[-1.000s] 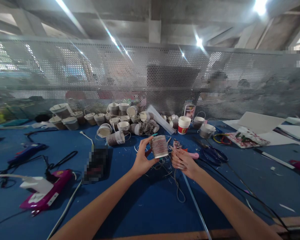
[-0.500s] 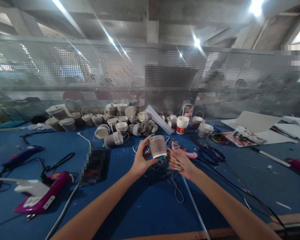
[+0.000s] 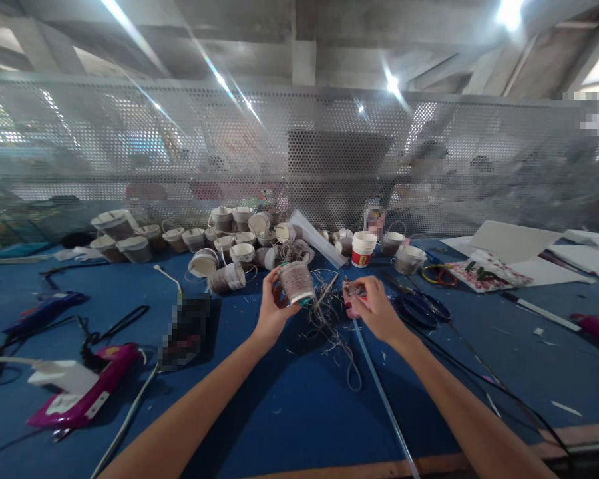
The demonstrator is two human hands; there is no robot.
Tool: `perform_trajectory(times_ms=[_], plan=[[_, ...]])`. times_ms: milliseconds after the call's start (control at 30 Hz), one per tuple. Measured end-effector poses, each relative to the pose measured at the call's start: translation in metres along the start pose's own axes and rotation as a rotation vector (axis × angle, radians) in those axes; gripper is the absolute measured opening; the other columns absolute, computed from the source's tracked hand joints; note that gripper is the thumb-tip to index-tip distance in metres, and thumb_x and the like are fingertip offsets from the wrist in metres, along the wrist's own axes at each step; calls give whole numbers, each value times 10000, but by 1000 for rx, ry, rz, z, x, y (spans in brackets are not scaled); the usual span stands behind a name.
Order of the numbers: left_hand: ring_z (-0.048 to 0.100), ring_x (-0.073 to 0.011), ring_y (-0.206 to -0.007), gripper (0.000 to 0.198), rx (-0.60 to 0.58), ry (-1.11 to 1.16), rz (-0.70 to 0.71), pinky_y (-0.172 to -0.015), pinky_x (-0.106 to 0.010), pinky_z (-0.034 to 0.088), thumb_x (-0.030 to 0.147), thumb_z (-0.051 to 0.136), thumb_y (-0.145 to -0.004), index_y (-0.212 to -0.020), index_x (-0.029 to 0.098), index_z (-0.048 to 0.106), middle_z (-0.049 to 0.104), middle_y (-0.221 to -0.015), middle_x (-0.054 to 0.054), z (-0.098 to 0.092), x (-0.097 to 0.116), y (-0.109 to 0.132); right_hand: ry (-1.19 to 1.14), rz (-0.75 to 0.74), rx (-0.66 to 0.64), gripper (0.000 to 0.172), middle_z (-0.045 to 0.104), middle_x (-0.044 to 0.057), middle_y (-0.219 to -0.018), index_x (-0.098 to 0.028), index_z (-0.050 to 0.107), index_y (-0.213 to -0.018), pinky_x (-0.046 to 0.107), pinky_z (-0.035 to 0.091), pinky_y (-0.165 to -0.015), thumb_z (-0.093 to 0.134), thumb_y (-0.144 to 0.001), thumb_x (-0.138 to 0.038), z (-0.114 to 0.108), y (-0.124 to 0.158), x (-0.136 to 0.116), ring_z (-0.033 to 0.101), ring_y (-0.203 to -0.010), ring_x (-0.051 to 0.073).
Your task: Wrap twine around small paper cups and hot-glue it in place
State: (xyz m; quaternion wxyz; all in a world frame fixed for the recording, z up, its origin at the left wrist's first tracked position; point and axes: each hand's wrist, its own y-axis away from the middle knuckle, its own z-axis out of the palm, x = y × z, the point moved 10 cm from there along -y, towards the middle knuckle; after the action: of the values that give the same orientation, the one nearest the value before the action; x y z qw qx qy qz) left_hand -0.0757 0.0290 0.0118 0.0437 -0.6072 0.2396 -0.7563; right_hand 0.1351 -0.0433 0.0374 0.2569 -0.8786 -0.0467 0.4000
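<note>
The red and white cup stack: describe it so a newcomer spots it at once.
Look across the blue table to the perforated screen behind it. Before the screen, beyond the right hand, a stack of white paper cups stands upright. The neighbouring cups have greyish sides; this stack alone wears a red band.
</note>
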Motion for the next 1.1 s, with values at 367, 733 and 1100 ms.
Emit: perform_trajectory(times_ms=[367,733,1100], plan=[[505,-211,-1064,727,135,-155,-137,-902,-388,420,68,651,-528,-1139,244,300,455,-1161,-75,-28,-33,-7,806,133,-409,312,447,137,-1018,-133,468,-944,353,365,-701,519,-639,-171,17,11,38,450,-949,287],[508,-216,-1069,745,69,-333,-135,-941,-410,379,90,680,-523,-1163,220,322,495,-1140,-74,-26,-43,-7,190,167,87,169,486,51,-817,-175,486,-780,289,414,-571,534,-664,-288,-24,-8,42,513,-633,157],[528,-231,-1039,772,-164,-364,-194,-938,-438,374,157,684,-564,-1231,206,298,491,-1166,-108,-3,-39,-3,-1019,382,109,236,417,-26,-357,-126,610,-602,224,232,-305,464,-622,-309,8,2,45,353,-290,85]])
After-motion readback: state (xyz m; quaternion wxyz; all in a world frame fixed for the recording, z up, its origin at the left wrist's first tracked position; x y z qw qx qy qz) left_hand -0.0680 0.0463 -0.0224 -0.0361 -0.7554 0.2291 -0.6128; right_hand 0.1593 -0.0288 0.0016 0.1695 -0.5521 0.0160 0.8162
